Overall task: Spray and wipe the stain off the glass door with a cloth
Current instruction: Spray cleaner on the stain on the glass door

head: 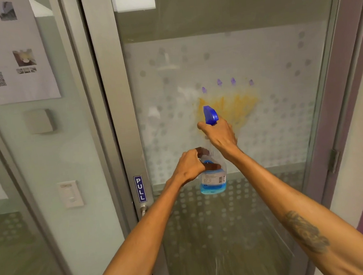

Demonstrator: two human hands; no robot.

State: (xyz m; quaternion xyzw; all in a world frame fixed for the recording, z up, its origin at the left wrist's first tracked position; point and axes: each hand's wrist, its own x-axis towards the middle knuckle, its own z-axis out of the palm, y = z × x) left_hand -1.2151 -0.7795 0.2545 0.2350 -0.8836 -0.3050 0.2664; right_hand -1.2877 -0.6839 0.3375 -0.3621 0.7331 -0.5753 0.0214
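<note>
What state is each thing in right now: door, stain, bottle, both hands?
glass door: shut, frosted dot band across the middle
stain: yellow smear on the glass, not yet wiped
spray bottle: upright, little blue liquid left, nozzle toward the stain
right hand: gripping the bottle's trigger head
left hand: gripping the bottle's body
cloth: not in view

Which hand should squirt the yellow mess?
The right hand: it already grips the spray bottle's blue trigger head, aimed at the yellow stain. The left hand just steadies the body.
</note>
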